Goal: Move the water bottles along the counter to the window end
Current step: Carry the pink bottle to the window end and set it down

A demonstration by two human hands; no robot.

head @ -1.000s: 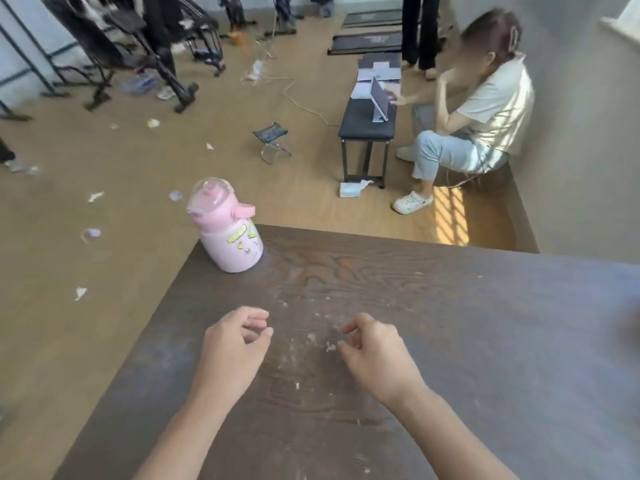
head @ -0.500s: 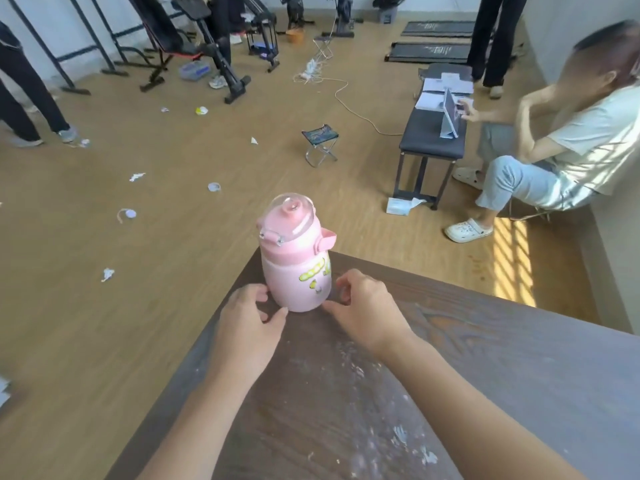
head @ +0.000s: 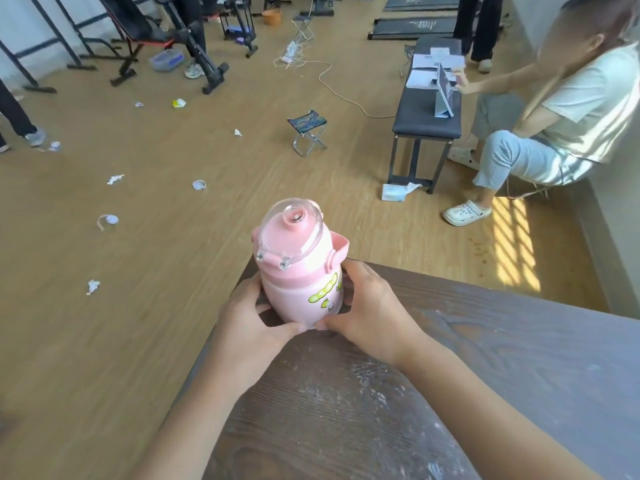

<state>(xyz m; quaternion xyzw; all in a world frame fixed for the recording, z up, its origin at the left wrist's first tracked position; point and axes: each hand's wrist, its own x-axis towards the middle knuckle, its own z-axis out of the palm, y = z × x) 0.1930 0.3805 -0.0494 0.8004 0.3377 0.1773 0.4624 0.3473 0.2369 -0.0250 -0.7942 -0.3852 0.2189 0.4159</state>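
Observation:
A squat pink water bottle (head: 298,271) with a clear domed lid and yellow stickers stands upright at the far left corner of the dark wooden counter (head: 485,358). My left hand (head: 247,327) wraps its left side and base. My right hand (head: 367,306) presses against its right side, thumb at the base. Both hands clasp the bottle between them. No other bottle is in view.
The counter's left edge drops to a wooden floor littered with paper scraps. Beyond the corner stand a small folding stool (head: 306,131) and a black bench (head: 427,112). A seated person (head: 554,126) is at the right by the wall. Exercise frames (head: 166,39) line the back.
My hands moved forward from the counter's middle to the bottle and closed around it. The view shifted closer to the counter's corner.

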